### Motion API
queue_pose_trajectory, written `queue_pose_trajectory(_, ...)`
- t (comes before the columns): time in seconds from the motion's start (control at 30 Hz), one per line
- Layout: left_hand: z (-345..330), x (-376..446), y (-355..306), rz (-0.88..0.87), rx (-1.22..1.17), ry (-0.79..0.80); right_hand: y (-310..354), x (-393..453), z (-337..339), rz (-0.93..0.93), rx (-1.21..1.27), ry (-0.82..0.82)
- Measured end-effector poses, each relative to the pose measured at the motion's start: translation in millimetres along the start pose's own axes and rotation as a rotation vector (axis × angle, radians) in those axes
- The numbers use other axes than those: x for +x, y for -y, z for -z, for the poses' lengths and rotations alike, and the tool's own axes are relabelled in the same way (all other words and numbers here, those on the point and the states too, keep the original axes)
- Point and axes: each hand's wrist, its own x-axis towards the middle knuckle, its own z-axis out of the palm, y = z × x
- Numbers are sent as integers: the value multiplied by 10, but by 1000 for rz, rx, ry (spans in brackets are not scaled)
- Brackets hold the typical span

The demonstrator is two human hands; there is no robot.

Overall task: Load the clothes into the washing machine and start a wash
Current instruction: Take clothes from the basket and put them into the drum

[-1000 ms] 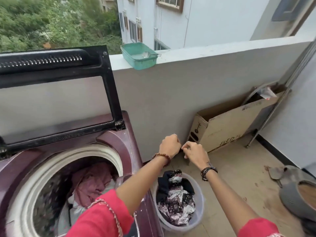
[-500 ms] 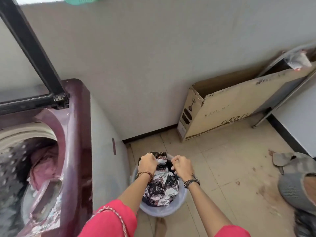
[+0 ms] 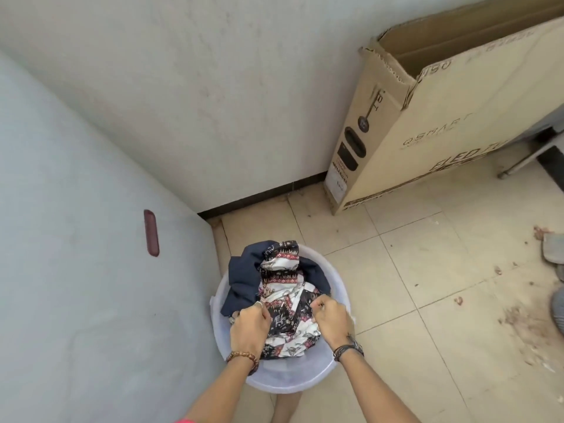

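Head view, looking steeply down at a tiled floor (image 3: 412,285). Legible writing: the cardboard box (image 3: 442,117) leaning against the wall (image 3: 213,87) carries "QSMART" in pale letters on its broad face, and larger lettering lower down that reads roughly "ELED" before the frame cuts it off; the small label on the narrow end is too fine to read. The box is open at the top, its interior in shadow, contents not discernible. Containers: a round translucent pale tub (image 3: 335,279) stands on the floor just beside the grey side panel of the washing machine (image 3: 76,270), which bears a small dark-red oblong recess (image 3: 151,233). In the tub lie a navy garment (image 3: 244,276), bunched toward the far-left side, and a patterned garment (image 3: 285,288), black and white with red bands, heaped above the rim. The patterned garment's long axis runs from the near rim to the far rim, its raised far end pointing toward the wall. Left hand (image 3: 248,326), beaded bracelet (image 3: 244,358) at the wrist, has its fingers curled into the patterned garment's near-left edge. Right hand (image 3: 331,320), dark wristbands (image 3: 348,349) at the wrist, likewise grips the garment's near-right edge. Both hands are inside the tub. A grey object (image 3: 554,248) is partly cut off at the right edge.
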Motion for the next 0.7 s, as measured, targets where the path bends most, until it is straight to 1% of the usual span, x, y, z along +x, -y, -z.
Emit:
queue_pose_trajectory(0.13, -360, 291, 101, -48, 24, 36, -150, 301, -338, -23, 66, 56)
queue_pose_trajectory(0.23, -680, 498, 179, -61, 49, 91, -302, 516, -613, -54, 122, 59)
queue_pose_trajectory(0.37, -1161, 711, 385, -132, 300, 134, -508, 830, -936, -90, 149, 60)
queue_pose_trajectory(0.43, -1332, 760, 524, -147, 416, 111, -600, 962, -1066, -116, 165, 88)
queue_pose_trajectory(0.53, -1532, 825, 697, -170, 523, 64, -683, 1111, -1306, -172, 289, 170)
queue_pose_trajectory(0.63, -1647, 887, 806, -227, 500, 55, -673, 1181, -1545, -206, 311, 167)
queue_pose_trajectory(0.7, -1659, 910, 858, -255, 388, 51, -645, 1186, -1647, -211, 336, 138)
